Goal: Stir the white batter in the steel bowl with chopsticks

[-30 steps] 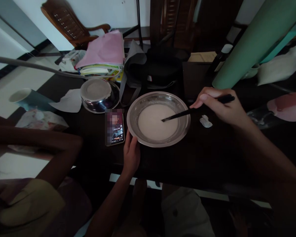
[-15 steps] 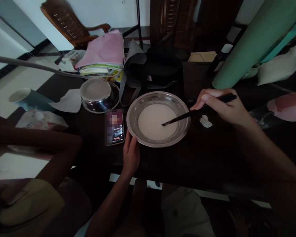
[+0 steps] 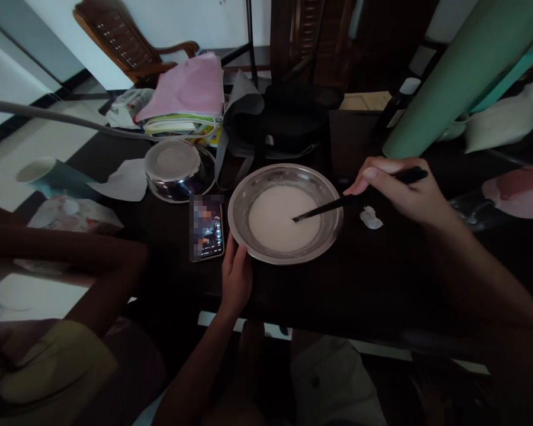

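Note:
A steel bowl (image 3: 249, 198) of pale white batter (image 3: 281, 220) sits on the dark table. My right hand (image 3: 400, 186) is closed around black chopsticks (image 3: 324, 208), whose tips dip into the batter near its middle. My left hand (image 3: 237, 276) rests at the bowl's near left rim, fingers curled against it. A phone (image 3: 206, 228) with a lit screen lies just left of the bowl.
A second steel bowl (image 3: 177, 168) stands behind the phone, near white paper (image 3: 122, 182). Pink papers and books (image 3: 186, 97), a dark bag (image 3: 288, 127), a green roll (image 3: 457, 77) and a white scrap (image 3: 371, 218) crowd the table. Another person's arm (image 3: 66, 254) lies at left.
The chopstick tips have shifted slightly within the batter, a small stirring motion. My left hand and the bowl have stayed put. The phone's picture has changed.

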### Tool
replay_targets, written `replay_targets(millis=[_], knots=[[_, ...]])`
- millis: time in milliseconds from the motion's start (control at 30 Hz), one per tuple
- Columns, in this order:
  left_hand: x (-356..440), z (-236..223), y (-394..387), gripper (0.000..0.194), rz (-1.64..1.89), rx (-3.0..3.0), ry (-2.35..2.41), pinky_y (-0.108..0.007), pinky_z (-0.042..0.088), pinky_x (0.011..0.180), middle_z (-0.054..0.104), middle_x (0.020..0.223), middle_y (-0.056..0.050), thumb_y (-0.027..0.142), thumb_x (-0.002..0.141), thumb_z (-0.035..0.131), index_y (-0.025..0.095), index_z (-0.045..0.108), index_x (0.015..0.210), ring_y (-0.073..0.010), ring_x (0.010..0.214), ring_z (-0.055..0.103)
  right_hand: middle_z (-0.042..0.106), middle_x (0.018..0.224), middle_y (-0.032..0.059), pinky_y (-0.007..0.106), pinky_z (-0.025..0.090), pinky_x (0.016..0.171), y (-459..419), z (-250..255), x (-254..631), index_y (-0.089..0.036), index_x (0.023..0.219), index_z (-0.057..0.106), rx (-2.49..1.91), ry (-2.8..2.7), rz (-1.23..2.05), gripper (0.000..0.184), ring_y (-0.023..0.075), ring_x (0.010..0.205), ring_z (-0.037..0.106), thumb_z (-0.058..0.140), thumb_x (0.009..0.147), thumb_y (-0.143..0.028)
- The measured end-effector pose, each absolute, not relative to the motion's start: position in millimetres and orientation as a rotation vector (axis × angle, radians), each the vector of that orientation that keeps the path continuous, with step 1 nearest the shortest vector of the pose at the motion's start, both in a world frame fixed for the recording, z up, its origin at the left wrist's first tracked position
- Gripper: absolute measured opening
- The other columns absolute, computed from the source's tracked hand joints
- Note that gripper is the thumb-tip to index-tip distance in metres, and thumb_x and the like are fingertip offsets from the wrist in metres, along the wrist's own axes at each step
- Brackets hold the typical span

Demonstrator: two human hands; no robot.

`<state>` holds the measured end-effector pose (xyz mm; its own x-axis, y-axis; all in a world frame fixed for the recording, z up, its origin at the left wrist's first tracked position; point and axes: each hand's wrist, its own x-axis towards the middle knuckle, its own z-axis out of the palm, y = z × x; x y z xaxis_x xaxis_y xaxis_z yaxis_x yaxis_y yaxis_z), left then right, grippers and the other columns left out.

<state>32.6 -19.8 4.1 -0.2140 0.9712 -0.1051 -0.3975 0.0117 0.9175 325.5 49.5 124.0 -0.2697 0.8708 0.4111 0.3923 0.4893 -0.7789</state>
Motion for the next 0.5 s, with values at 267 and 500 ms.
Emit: replay_targets(millis=[267,500], knots=[[32.4,5.4,-19.9,0.061,1.502,0.722,1.087,-0.038,0.032,0.126,0.062,0.15,-0.006,0.04,0.087,0.074,0.029,0.059,0.146,-0.0249,0.146,0.05,0.079,0.091,0.0042,0.033,0.053,0.076,58.5,108.8,314.8,-0.025,0.091,0.079,-0.807,-2.135,0.742,0.015,0.0193,0.085,0.072,0.067,0.095,-0.034],[32.5,4.4,-20.1,0.061,1.501,0.694,1.073,-0.037,0.036,0.124,0.062,0.149,-0.005,0.041,0.085,0.076,0.031,0.061,0.144,-0.0248,0.147,0.049,0.077,0.078,0.0032,0.032,0.05,0.074,50.1,123.9,326.5,-0.023,0.075,0.077,-1.009,-1.909,0.701,0.033,0.0171,0.076,0.07,0.06,0.1,-0.035]])
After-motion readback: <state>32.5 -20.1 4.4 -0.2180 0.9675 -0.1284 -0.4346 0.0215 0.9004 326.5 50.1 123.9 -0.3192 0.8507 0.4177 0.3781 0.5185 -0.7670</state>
